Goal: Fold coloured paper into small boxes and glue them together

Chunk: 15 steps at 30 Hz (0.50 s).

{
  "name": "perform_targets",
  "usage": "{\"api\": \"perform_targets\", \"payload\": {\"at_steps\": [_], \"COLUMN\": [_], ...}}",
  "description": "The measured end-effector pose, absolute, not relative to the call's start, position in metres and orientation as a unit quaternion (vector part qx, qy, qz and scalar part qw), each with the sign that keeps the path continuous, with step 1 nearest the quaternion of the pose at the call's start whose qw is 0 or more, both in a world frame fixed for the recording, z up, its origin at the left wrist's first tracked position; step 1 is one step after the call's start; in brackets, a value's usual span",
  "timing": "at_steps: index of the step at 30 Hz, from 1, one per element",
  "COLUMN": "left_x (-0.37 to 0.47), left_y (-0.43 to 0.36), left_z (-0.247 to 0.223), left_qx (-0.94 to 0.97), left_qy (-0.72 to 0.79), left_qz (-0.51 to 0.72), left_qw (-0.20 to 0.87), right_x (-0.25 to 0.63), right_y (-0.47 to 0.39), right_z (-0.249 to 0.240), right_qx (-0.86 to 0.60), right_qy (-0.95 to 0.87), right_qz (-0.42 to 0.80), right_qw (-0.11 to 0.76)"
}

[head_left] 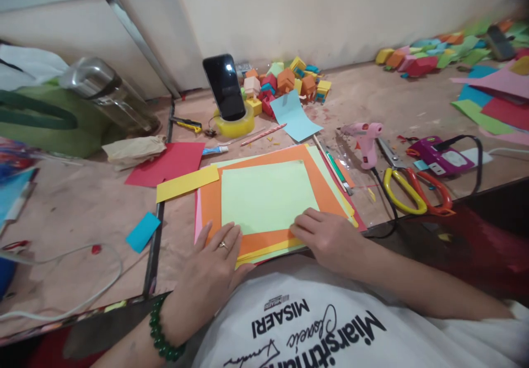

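A light green sheet of paper (266, 197) lies on a larger orange sheet (264, 242), which tops a stack of coloured papers with yellow, pink and green edges showing. My left hand (221, 249), with a ring and a green bead bracelet, rests with fingers stretched over the lower left corner of the light green sheet. At its lower right corner, my right hand (322, 236) has bent fingers pressed together on the paper's edge; its thumb is hidden. A yellow paper strip (188, 183) overlaps the stack's upper left edge.
A pink glue gun (366, 139), scissors (407, 191) and a purple power adapter (448, 156) lie right. Behind, a phone (225, 87) leans in a tape roll (235, 123) beside folded paper pieces (285, 81). A bottle (113, 98) and cable (99, 288) are left.
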<state>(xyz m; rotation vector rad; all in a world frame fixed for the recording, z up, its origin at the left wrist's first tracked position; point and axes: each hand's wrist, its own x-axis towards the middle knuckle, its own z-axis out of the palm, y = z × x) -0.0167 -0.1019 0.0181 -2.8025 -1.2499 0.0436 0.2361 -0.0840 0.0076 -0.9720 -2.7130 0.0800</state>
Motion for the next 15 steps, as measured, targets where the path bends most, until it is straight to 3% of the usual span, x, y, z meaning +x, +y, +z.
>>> {"api": "perform_targets", "payload": {"at_steps": [7,15], "left_x": [-0.017,-0.027], "left_y": [-0.1,-0.103], "left_z": [0.025,0.011], "left_qx": [-0.91,-0.88], "left_qy": [-0.413,-0.451], "left_qz": [0.013,-0.125], "left_qw": [0.043,0.085], "right_x": [0.222,0.276], "right_y": [-0.078,-0.096], "right_z": [-0.013,-0.023], "right_qx": [-0.306,-0.374], "right_qy": [-0.948,-0.9], "right_qz": [0.054,0.086], "right_qw": [0.068,0.205]}}
